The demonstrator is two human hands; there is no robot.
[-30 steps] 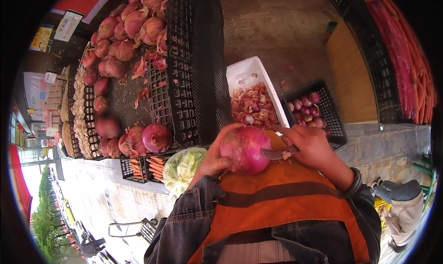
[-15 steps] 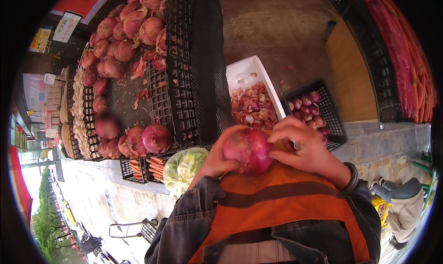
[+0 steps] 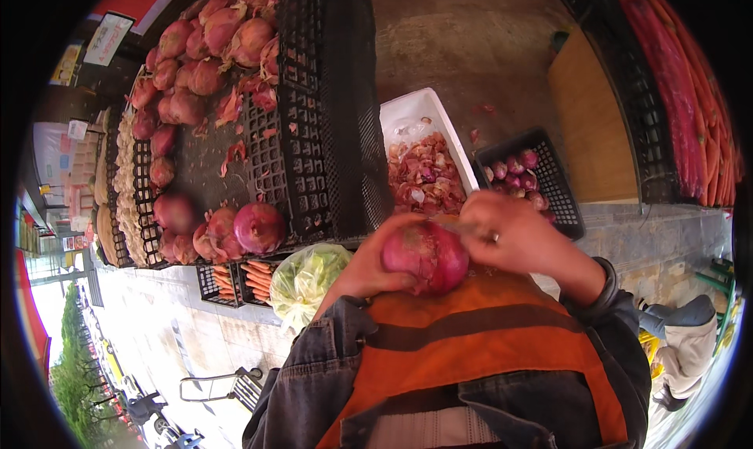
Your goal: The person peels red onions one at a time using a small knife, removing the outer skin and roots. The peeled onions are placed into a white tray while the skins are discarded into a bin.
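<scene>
My left hand [image 3: 362, 262] is wrapped round the left side of a big red onion [image 3: 427, 259], held in front of my orange apron [image 3: 471, 331]. Close against the onion's upper right side is my right hand [image 3: 514, 233], its fingers curled in a pinch. What those fingers hold, if anything, is blurred and hidden. Just beyond the hands stands a white foam box [image 3: 452, 134] with loose onion skins [image 3: 427, 167] in it. To its right, a black crate [image 3: 562, 189] contains several small red onions [image 3: 518, 170].
A black display crate [image 3: 302, 147] of red onions [image 3: 208, 76] rises at the left, with garlic [image 3: 128, 182] beyond. Below it are carrots [image 3: 257, 280] and a bagged green vegetable [image 3: 312, 280]. Bagged carrots [image 3: 690, 104] lie far right. A person's legs [image 3: 686, 339] show lower right.
My right hand has shifted slightly up and its fingers have curled in more. The onion has turned a little in my left hand. The whole view has shifted slightly.
</scene>
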